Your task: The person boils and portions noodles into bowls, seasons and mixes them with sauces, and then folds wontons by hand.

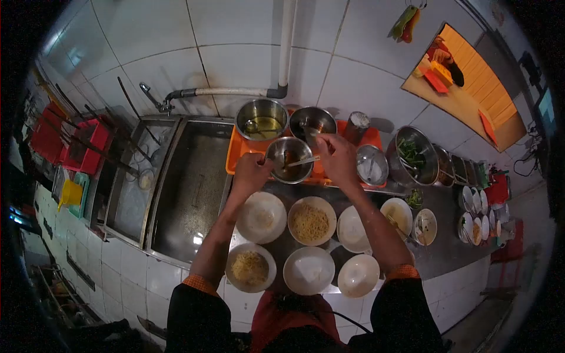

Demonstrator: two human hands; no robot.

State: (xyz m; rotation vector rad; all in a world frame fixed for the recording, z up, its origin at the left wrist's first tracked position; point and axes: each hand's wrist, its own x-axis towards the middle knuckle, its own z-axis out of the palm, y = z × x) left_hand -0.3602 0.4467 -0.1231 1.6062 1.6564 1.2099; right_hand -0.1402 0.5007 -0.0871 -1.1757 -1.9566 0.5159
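My right hand [336,156] pinches the handle of a spoon [303,160] that reaches into a small steel bowl [296,176] of dark sauce. At that bowl's left rim my left hand [252,171] holds on with closed fingers. Behind are a steel pot [262,117] of yellowish liquid with a ladle and another steel bowl [312,115] of dark liquid, on an orange tray [237,154]. Nearer me, white bowls stand in rows; one at the back [312,221] and one at the front left [251,267] hold noodles.
A steel sink [191,188] lies left, below a tap [162,105]. Right of the tray are a steel bowl of white powder [372,165], a large pot of greens [415,156] and stacked bowls [475,215]. A person's hand shows through a wall opening [465,88].
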